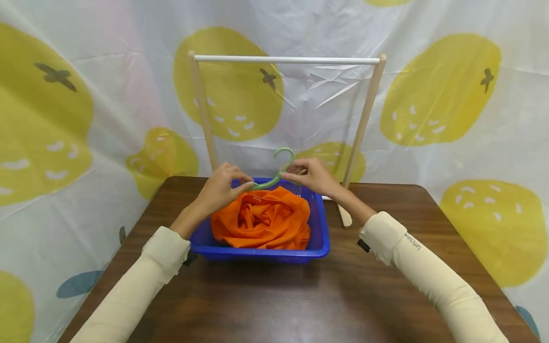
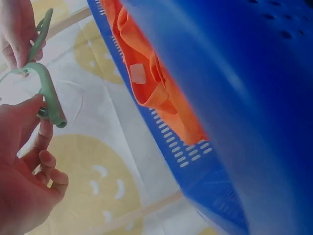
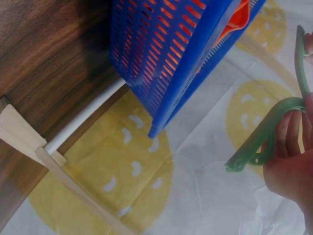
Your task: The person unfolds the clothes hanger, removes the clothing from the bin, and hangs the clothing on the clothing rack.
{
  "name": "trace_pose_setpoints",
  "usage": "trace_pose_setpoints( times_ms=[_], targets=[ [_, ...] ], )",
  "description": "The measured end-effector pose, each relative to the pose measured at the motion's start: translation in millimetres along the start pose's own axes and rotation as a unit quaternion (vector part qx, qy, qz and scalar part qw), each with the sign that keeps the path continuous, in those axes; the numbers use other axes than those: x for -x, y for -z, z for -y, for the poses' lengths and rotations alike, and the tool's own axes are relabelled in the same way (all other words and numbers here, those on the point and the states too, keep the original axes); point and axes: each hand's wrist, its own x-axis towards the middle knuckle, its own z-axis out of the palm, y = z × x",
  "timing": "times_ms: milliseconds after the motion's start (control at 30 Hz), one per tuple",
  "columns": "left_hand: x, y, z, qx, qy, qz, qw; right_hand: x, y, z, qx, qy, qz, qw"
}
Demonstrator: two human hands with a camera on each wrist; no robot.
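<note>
A green clothes hanger (image 1: 269, 183) is held in the air above a blue basket (image 1: 321, 233). My left hand (image 1: 224, 186) pinches one end of it between thumb and fingers, and in the left wrist view the left hand (image 2: 29, 161) has its other fingers loosely bent. Close to the hook, my right hand (image 1: 312, 175) grips the hanger; the right wrist view catches this hand (image 3: 293, 156) only at the frame's edge. Bunched orange cloth (image 1: 266, 219) fills much of the basket, below both hands.
Behind the basket stands a wooden rack with a white crossbar (image 1: 287, 60). Its right foot (image 1: 345, 216) rests on the brown table (image 1: 274, 300), right of the basket. A fruit-patterned curtain (image 1: 326, 28) hangs behind the table and along its sides.
</note>
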Motion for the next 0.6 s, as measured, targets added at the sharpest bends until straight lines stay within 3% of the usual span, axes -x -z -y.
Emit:
trace_pose_setpoints(
  times_ms=[233,600],
  targets=[
    [-0.5,-3.7,-4.8,0.008,-0.009,0.012,0.9999,3.1,-1.6,-4.0,0.005,0.006,-0.003,1.0000],
    [4.5,-3.9,-4.9,0.057,-0.037,-0.054,0.9962,4.9,1.0,0.4,-0.004,0.012,0.000,0.9999]
  ],
)
